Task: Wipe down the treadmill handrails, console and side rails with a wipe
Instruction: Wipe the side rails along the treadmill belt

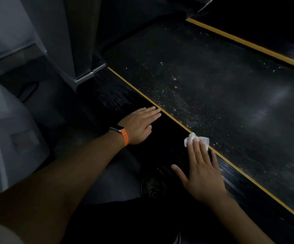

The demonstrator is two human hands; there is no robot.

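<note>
The treadmill's near side rail (162, 138) is a black ribbed strip with a yellow edge line, running from upper left to lower right beside the dusty black belt (213, 88). My right hand (201, 173) lies flat on this rail with straight fingers pressing a crumpled white wipe (192, 139) against it near the yellow line. My left hand (140, 125), with an orange-strapped watch on the wrist, rests flat on the same rail further up, fingers straight.
The far side rail (248, 43) with its own yellow line crosses the upper right. A grey upright post (83, 50) stands at the rail's front end. A neighbouring grey machine (7, 129) sits on the left. My shoe (153, 185) is on the floor below the rail.
</note>
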